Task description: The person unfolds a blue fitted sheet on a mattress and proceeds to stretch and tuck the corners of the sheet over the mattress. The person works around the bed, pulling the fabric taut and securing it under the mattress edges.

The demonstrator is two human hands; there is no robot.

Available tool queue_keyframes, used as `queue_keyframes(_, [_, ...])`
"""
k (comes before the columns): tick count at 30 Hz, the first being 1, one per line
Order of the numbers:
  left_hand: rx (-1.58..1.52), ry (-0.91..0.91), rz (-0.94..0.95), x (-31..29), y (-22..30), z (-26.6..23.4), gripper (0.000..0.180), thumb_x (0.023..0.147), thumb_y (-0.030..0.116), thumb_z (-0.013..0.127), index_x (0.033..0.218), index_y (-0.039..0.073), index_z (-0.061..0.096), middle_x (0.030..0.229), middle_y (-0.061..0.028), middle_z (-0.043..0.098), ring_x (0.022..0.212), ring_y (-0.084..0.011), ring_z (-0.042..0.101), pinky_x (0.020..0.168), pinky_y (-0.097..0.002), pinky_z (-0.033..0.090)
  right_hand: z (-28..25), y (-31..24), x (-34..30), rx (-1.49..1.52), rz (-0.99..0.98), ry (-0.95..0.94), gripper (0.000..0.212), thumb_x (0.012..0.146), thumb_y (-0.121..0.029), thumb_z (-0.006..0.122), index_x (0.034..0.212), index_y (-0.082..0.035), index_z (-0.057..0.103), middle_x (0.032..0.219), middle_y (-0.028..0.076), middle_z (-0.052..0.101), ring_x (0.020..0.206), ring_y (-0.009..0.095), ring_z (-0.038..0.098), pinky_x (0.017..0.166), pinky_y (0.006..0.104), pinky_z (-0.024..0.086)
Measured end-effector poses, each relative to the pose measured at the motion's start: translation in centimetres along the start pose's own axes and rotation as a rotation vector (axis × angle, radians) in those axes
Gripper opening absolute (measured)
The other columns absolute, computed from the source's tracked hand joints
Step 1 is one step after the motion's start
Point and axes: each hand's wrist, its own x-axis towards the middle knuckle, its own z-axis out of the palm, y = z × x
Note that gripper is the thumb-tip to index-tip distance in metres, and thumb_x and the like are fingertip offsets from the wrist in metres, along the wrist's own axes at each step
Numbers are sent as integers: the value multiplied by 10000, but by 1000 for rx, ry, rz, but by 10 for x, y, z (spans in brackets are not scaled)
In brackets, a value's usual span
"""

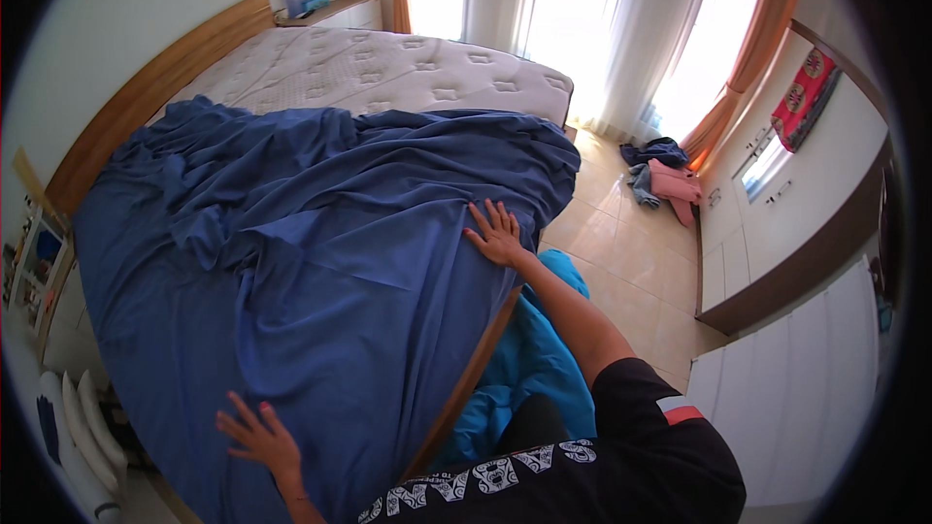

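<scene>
A dark blue bed sheet (320, 330) covers the near half of the bed, its far edge bunched in folds. Beyond the folds the quilted white mattress (388, 63) lies bare. My right hand (497, 235) rests on the sheet close to the bed's right edge, fingers spread. At the lower left my left hand (260, 439) is over the sheet, its fingers apart; whether it presses on the cloth I cannot tell. Neither hand grips anything. A bright blue comforter (524, 369) is heaped beside the wooden bed frame (476, 369), below my right arm.
A wooden headboard (165, 82) stands at the left, with a nightstand (340, 15) at the far corner. Several pillows (87, 427) are at the lower left. Clothes (670, 184) lie on the tiled floor (621, 262) near the white wardrobe (777, 204). Orange curtains (748, 58) frame the windows.
</scene>
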Motion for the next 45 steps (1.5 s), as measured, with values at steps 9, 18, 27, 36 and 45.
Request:
queue_keyframes(9, [10, -364, 614, -26, 154, 64, 778, 949, 574, 404, 1532, 109, 180, 1550, -314, 23, 1452, -448, -24, 1049, -705, -89, -11, 1, 0, 76, 21, -78, 808, 849, -782, 346, 1522, -370, 176, 1605, 133, 14, 1472, 330, -98, 1148, 504, -78])
queue_keyframes(18, [-51, -279, 487, 1, 281, 117, 848, 927, 631, 382, 1526, 71, 163, 1521, -371, 22, 1428, -505, -58, 1030, -733, -69, -47, 76, 59, -1, -84, -78, 786, 850, -759, 385, 1510, -354, 247, 1575, 178, 145, 1462, 351, 50, 1125, 508, 29])
queue_keyframes(27, [-20, 54, 345, -51, 411, 177, 832, 943, 624, 333, 1489, 1, 257, 1519, -345, 148, 1452, -443, 47, 1108, -646, -43, -43, 131, 120, -133, -495, 226, 605, 945, -528, 432, 1484, -267, 346, 1518, 228, 270, 1418, 358, 238, 980, 511, 303])
queue_keyframes(36, [37, 83, 103, -72, 500, 188, 885, 896, 703, 362, 1499, 61, 272, 1528, -313, 175, 1460, -413, 53, 1126, -617, -46, -36, 137, 128, 113, -691, 165, 638, 959, -466, 435, 1494, -142, 307, 1526, 268, 216, 1426, 396, 201, 986, 524, 301])
queue_keyframes(45, [-10, 261, 120, -73, 518, 203, 601, 927, 570, 462, 1441, 260, 434, 1486, -271, 310, 1429, -378, 221, 1148, -583, 50, -45, 148, 139, 73, -820, 100, 638, 972, -457, 421, 1497, -118, 296, 1534, 258, 213, 1438, 384, 188, 986, 497, 317])
